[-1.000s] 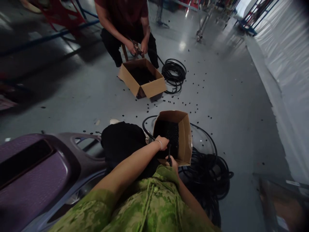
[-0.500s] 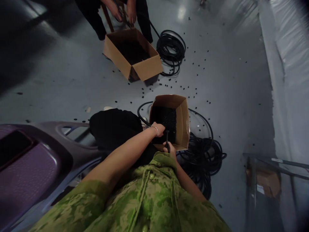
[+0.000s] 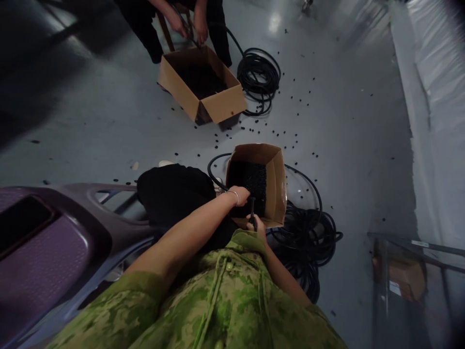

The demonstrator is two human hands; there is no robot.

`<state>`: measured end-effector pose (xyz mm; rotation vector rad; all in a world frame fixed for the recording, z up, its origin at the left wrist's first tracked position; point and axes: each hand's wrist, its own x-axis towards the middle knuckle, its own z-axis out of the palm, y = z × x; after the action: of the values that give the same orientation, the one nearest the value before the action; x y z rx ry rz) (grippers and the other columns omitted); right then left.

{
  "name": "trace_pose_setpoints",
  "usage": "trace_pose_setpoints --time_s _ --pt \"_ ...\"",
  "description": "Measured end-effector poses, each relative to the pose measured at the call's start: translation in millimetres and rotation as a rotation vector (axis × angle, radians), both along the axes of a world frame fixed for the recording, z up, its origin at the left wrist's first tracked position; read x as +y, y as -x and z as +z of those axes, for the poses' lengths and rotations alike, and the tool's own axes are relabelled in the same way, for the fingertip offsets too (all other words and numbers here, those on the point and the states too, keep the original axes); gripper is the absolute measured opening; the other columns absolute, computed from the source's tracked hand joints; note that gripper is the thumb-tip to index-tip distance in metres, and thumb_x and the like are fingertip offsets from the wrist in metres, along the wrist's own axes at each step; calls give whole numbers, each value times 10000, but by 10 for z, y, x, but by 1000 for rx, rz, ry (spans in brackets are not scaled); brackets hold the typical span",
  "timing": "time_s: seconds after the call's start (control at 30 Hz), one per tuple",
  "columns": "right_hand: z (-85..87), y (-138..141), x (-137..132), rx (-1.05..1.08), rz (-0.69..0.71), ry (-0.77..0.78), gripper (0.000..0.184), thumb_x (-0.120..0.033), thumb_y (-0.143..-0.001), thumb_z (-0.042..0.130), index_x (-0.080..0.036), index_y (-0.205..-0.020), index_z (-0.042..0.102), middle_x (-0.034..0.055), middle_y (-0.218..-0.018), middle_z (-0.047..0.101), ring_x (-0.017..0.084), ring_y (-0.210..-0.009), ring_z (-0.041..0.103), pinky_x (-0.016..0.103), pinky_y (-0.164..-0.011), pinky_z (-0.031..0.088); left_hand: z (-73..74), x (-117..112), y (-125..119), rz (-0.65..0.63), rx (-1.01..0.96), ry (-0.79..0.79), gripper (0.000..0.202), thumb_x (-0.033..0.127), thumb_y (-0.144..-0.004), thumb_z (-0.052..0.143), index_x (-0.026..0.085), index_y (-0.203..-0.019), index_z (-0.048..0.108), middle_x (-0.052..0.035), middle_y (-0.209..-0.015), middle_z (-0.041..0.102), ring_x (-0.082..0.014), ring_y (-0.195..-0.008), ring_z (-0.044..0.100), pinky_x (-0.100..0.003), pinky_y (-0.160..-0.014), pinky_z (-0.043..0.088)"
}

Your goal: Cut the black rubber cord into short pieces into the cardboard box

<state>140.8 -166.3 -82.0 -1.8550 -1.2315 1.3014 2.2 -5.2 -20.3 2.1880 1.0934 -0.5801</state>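
My left hand [image 3: 240, 195], with a thin bracelet at the wrist, is closed on the end of a black hose [image 3: 252, 209] at the near edge of a small cardboard box [image 3: 278, 184]. My right hand [image 3: 255, 226] sits just below it, mostly hidden by my green camouflage shirt, its fingers wrapped round the same hose. The box holds many small black pieces [image 3: 252, 177]. A coil of black hose [image 3: 308, 242] lies on the floor to the right of the box.
Across from me another person's hands [image 3: 189, 24] work over a larger cardboard box [image 3: 214, 104], next to a second hose coil [image 3: 258, 77]. Small black bits dot the grey floor [image 3: 327, 121]. A purple plastic chair [image 3: 51, 252] stands at my left, a white sheet [image 3: 436, 97] at the right.
The view has tilted downward, so the other person is now mostly cut off at the top. My hands have stayed on the hose at the box edge.
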Motion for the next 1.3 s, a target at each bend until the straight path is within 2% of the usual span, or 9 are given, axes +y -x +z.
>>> trace_pose_setpoints --time_s 0.17,0.37,0.5,0.63,0.7,0.87,0.97,1.1,1.3 --pt "-22 0 -5 0 -7 -12 295 -356 -667 535 -206 -894 650 -27 -661 541 141 -617 494 241 -601 377 18 -8 -9 -16 19 -7 314 309 -894 594 214 -1174 698 -142 -1163 724 -286 -1117 661 -372 -938 507" --pt "-42 5 -5 7 -17 -8 296 -352 -657 530 -208 -890 643 -38 -646 519 136 -610 480 237 -589 363 66 -29 24 -28 -83 -145 321 252 -837 653 193 -1152 672 -162 -1203 681 -326 -1159 602 -507 -1039 369" --pt "-48 -1 -2 14 -20 -12 282 -351 -648 524 -204 -863 632 -40 -636 503 132 -593 465 239 -581 361 92 -46 31 -99 -183 -230 499 314 -778 723 187 -1250 619 -179 -1267 633 -350 -1238 524 -556 -1109 254" --pt "-58 -6 0 6 -32 -10 297 -339 -638 520 -202 -876 633 -33 -653 530 140 -608 471 245 -600 384 113 -89 17 -178 -291 -279 780 331 -750 726 218 -1465 434 -170 -1479 495 -344 -1400 377 -542 -1170 162" --pt "-68 -5 -2 17 -35 -7 302 -333 -637 522 -199 -882 635 -29 -665 540 141 -612 477 247 -604 393 116 -113 6 -186 -324 -292 800 312 -788 674 230 -1517 357 -151 -1559 413 -317 -1456 310 -516 -1187 147" --pt "-94 2 -7 32 -47 -2 307 -327 -632 526 -199 -887 639 -25 -669 557 145 -611 474 247 -594 388 126 -141 -29 -133 -386 -369 623 307 -934 467 214 -1537 339 -127 -1602 357 -281 -1479 287 -470 -1190 172" --pt "-95 -3 -6 33 -45 4 305 -331 -626 525 -201 -878 637 -33 -653 537 138 -598 456 244 -590 377 147 -128 -36 -72 -328 -355 550 283 -937 457 202 -1480 430 -150 -1550 433 -303 -1408 396 -490 -1166 211" --pt "-93 -30 -7 38 -27 13 306 -344 -641 535 -201 -891 640 -46 -627 500 131 -589 442 238 -593 372 182 -83 -6 53 -129 -208 379 292 -962 402 164 -1223 646 -181 -1256 666 -304 -1153 614 -484 -1023 387" --pt "-146 -65 -10 83 -23 -14 305 -366 -659 543 -197 -900 626 -51 -621 495 128 -580 440 230 -562 362 164 -43 12 39 -4 -8 367 357 -955 436 173 -1116 710 -177 -1169 719 -300 -1086 668 -433 -925 486"
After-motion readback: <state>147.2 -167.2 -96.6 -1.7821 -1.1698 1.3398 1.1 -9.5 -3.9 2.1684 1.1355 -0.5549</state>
